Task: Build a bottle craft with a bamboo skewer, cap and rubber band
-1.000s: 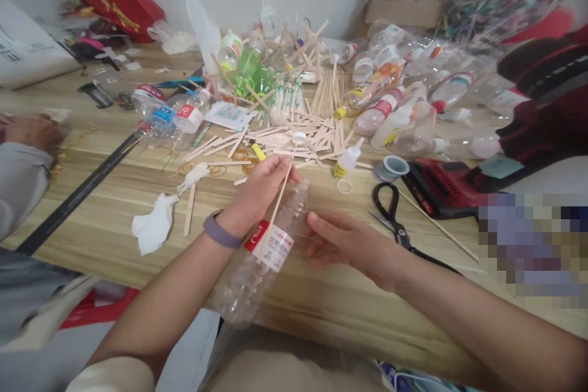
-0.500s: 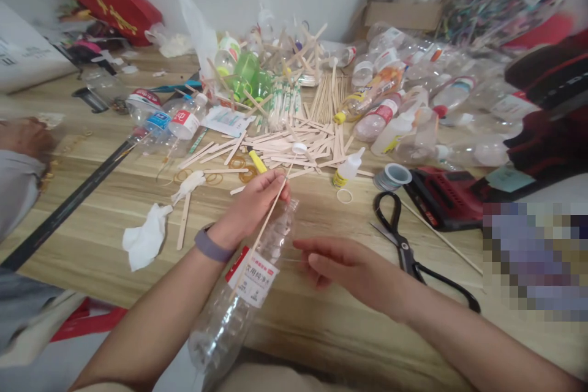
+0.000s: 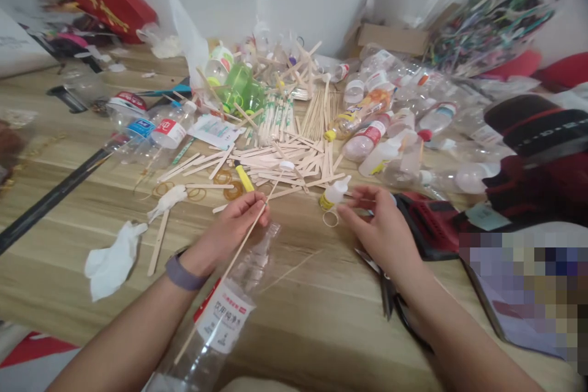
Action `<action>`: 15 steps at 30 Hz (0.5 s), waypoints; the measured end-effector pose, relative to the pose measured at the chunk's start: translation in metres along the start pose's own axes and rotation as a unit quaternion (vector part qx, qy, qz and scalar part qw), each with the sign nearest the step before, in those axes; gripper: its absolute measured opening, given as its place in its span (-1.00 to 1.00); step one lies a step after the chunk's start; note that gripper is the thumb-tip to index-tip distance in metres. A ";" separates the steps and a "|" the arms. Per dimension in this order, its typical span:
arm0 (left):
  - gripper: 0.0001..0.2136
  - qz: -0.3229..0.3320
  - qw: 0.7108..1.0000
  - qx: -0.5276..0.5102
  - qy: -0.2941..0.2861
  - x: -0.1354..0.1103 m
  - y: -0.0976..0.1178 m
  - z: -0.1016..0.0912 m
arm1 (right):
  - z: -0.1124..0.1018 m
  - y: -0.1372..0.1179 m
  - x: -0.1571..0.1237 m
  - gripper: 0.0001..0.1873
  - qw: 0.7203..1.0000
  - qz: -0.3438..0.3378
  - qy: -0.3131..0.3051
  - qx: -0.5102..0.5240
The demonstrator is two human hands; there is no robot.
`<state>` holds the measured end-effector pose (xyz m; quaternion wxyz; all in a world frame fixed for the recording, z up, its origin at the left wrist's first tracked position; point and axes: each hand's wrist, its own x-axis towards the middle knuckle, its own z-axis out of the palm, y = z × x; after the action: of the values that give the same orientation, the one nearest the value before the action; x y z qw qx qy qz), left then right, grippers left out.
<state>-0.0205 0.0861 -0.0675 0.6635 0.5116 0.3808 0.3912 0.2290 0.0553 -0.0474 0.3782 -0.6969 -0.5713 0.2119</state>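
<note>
My left hand (image 3: pixel 245 217) is closed, pinching a thin wooden skewer (image 3: pixel 236 254) that slants down in front of a clear plastic bottle (image 3: pixel 220 324). The bottle leans at the table's near edge, with a red and white label, its neck just below my left fingers. A thin pale strand (image 3: pixel 294 269) reaches from the bottle's side over the table. My right hand (image 3: pixel 383 226) is open, fingers curved and thumb apart, beside a small glue bottle (image 3: pixel 334 192) and a white ring (image 3: pixel 330 218). It mostly hides a roll behind it. Black-handled scissors (image 3: pixel 386 294) lie partly under my right forearm.
Flat wooden sticks (image 3: pixel 303 159) are heaped mid-table, with a yellow-handled tool (image 3: pixel 243 176) and rubber bands (image 3: pixel 223 177) nearby. Many plastic bottles (image 3: pixel 367 141) crowd the back right. A red and black power tool (image 3: pixel 427 220) stands at right. Another person's hand (image 3: pixel 9 141) shows at the left edge.
My right hand has moved away from the bottle, forward and right, and now covers the grey roll and part of the scissors. My left hand keeps the skewer. The view has shifted slightly.
</note>
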 end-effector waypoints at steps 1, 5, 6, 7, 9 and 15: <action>-0.74 0.000 1.000 -0.001 -0.004 0.000 0.000 0.000 | 0.004 0.003 0.005 -0.47 1.000 -0.007 -0.003 -0.006; -0.72 -0.036 0.999 0.021 -0.009 -0.003 0.006 0.003 | 0.016 0.007 0.016 -0.66 0.998 -0.053 -0.031 -0.030; -0.71 -0.040 0.999 0.031 -0.008 -0.003 0.009 0.004 | 0.017 0.006 0.016 -0.70 0.997 -0.066 -0.031 -0.032; -0.71 -0.041 0.998 0.045 -0.009 -0.004 0.011 0.005 | 0.017 0.003 0.015 -0.72 0.996 -0.079 -0.028 -0.031; -0.70 -0.030 0.996 0.078 -0.020 -0.004 0.012 0.005 | 0.013 -0.004 0.009 -0.67 0.995 -0.098 -0.018 -0.026; -0.70 -0.014 0.987 0.148 -0.053 -0.002 0.007 0.000 | 0.010 -0.019 -0.030 -0.71 0.980 -0.116 -0.109 0.120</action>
<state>-0.0225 0.0858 -0.0606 0.6053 0.6189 0.4058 0.2931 0.2019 0.0305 -0.0429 0.4168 -0.5481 -0.6565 0.3079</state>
